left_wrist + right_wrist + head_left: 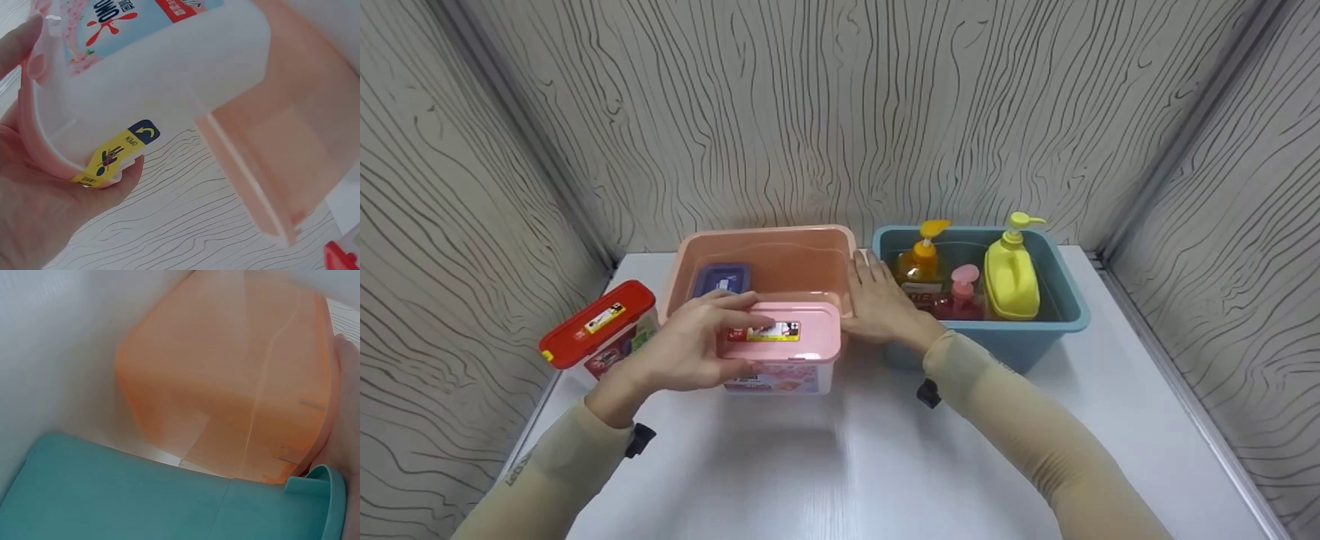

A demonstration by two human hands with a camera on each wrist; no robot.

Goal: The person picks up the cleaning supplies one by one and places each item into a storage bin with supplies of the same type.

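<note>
My left hand (690, 341) grips a pink-lidded laundry detergent tub (817, 337) by its left end, fingers over the lid and thumb at the front. The tub is in front of the pink bin (802, 262), hiding part of the bin's near side. In the left wrist view the detergent tub (185, 62) has a white translucent body and a yellow seal sticker (115, 154). My right hand (881, 304) lies with fingers extended along the pink bin's right rim, between it and the blue bin (1065, 300). Inside the pink bin sits a purple-lidded box (724, 277).
A red-lidded tub (600, 322) stands tilted left of the pink bin. The blue bin holds an amber pump bottle (919, 262), a pink pump bottle (960, 300) and a yellow pump bottle (1012, 277). Patterned panels (810, 112) enclose the white table (780, 480).
</note>
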